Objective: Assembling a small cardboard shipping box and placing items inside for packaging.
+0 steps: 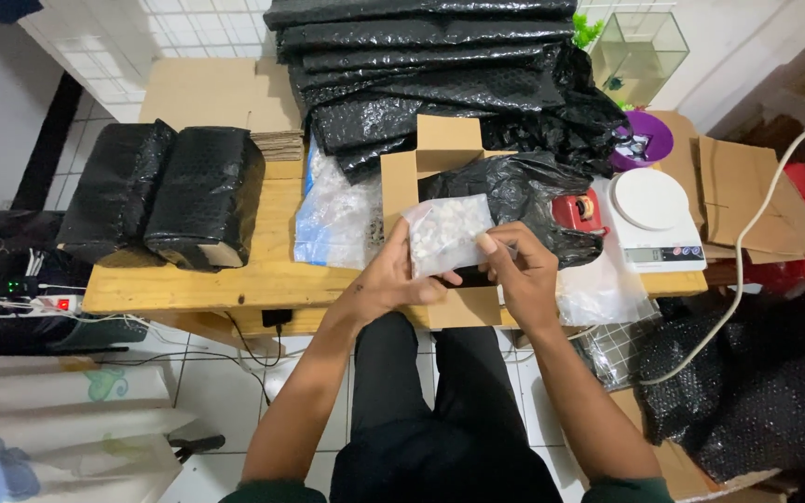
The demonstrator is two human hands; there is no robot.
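I hold a small clear bag (pixel 446 233) of white bits with both hands. My left hand (pixel 393 279) pinches its bottom, my right hand (pixel 519 265) grips its side. It's above the open cardboard box (pixel 440 149) at the wooden table's (pixel 235 279) front edge.

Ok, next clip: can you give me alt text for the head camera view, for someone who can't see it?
Seen from above, a person's left hand and right hand together hold a small clear plastic bag of pale pieces over an open cardboard box lined with a black plastic bag. On the wooden table sit two black bubble-wrapped parcels, stacked black bubble wrap and a white scale.
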